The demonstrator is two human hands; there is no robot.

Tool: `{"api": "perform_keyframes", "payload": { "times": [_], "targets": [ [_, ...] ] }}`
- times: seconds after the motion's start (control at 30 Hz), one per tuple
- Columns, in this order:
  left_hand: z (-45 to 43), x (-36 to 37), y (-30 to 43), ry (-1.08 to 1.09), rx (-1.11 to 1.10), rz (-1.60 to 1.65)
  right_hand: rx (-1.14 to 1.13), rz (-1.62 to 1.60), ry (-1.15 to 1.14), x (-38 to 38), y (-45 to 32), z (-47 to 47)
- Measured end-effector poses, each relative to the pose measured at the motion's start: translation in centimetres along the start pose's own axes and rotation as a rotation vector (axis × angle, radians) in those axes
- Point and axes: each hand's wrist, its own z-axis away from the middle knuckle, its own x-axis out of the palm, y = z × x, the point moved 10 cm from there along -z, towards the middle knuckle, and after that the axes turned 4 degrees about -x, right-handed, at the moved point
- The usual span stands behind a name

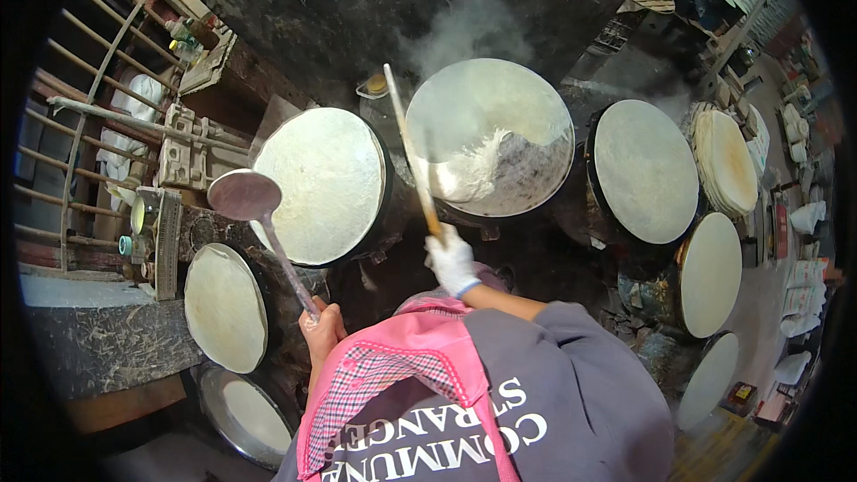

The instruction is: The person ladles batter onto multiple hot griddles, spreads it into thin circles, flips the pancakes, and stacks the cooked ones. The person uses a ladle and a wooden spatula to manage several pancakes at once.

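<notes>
My bare left hand (323,329) grips the handle of a ladle (244,197), its round bowl coated with batter. That bowl overlaps the left edge of a round griddle (321,187) covered by a pale, thin pancake. In a white glove, my right hand (451,261) holds a long, narrow stick-like tool (410,147), slightly blurred. The stick crosses the left rim of the central round griddle (535,177). White batter (469,174) lies in a ragged layer on that griddle, leaving a dark patch bare at its lower right. Steam hides part of its far side.
More round griddles with pale sheets stand left (226,308) and right (646,171), (711,274). A metal basin (217,408) of batter sits at lower left. Stacked flatbreads (726,161) lie at right. A barred window (87,140) and concrete blocks (184,147) border the left.
</notes>
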Motion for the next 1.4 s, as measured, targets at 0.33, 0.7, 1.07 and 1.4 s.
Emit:
{"api": "perform_keyframes", "payload": {
  "times": [0.33, 0.7, 1.07, 1.4],
  "targets": [
    [-0.8, -1.4, 1.1, -0.131, 0.072, 0.044, 0.169, -0.015, 0.240, -3.3, 4.1, 3.1],
    [-1.7, 2.4, 0.7, -0.299, 0.056, 0.001, 0.149, -0.212, 0.219, -6.3, -0.2, 1.9],
    [2.5, 6.2, -0.3, -0.260, 0.004, 0.013, 0.105, 0.290, 0.068, -16.2, 2.9, 5.7],
    [5.1, 9.5, -1.6, -0.238, -0.023, 0.004, 0.182, 0.064, -0.108, -14.7, 1.2, 3.6]
  ]
}}
